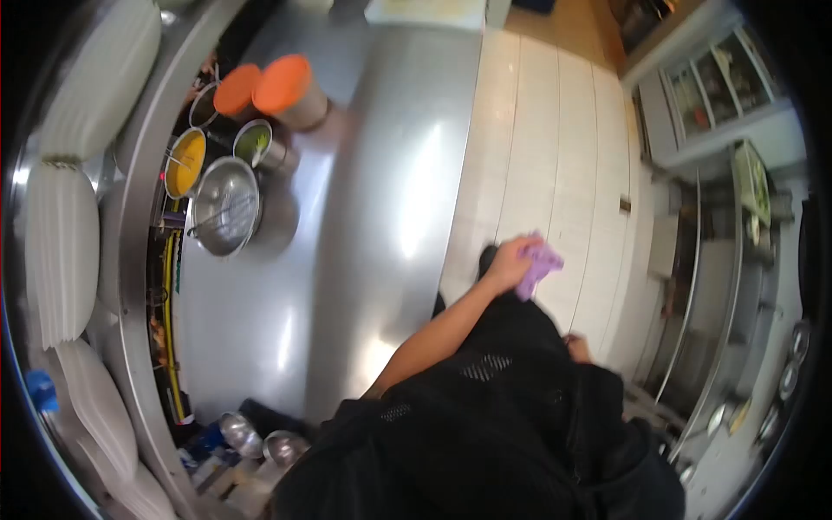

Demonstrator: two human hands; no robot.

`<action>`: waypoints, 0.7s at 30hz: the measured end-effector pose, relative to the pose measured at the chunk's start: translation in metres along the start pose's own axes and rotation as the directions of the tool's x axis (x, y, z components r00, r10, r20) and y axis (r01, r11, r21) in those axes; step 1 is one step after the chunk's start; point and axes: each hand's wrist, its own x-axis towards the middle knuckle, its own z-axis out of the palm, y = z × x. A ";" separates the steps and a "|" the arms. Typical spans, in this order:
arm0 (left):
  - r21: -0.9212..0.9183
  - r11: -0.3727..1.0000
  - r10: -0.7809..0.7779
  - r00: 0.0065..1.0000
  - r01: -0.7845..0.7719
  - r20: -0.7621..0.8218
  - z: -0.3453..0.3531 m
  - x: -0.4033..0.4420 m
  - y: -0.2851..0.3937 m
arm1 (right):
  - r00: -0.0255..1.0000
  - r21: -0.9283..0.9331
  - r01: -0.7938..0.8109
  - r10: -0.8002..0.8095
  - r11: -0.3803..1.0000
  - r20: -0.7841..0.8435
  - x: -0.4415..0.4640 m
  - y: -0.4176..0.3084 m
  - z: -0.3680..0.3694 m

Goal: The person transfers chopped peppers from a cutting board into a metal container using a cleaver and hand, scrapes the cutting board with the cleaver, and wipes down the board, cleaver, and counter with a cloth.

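Observation:
My left hand [510, 263] is closed around a crumpled purple cloth [541, 267], held out in front of my dark clothing above the tiled floor. The cloth hangs past my fingertips on the right side. My right hand [578, 348] is low beside my body, only partly in view. Its fingers are small and blurred, so whether it holds anything cannot be made out. To the left of my left forearm runs a steel counter [260, 347]; neither hand touches it.
On the counter's far left stand a steel bowl with a whisk [227, 206], a pot of yellow liquid [185, 163] and two orange-lidded tubs [284, 85]. Stacked white plates [65, 251] line the shelf. Steel shelving [706, 286] stands to the right, beyond the tiled floor [555, 147].

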 end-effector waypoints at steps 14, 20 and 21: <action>0.342 0.809 0.287 0.186 0.479 -0.940 -0.259 -0.006 0.038 | 0.965 0.428 -0.249 0.261 0.869 0.031 0.187 -0.133 -0.122; 0.760 0.236 0.655 0.479 0.605 -0.585 -0.234 0.118 0.038 | 0.980 0.311 0.146 -0.181 0.939 0.084 0.326 -0.337 -0.134; 0.790 0.288 0.578 0.559 0.542 -0.594 -0.210 0.155 0.062 | 0.956 0.292 0.222 -0.267 0.930 0.121 0.342 -0.384 -0.136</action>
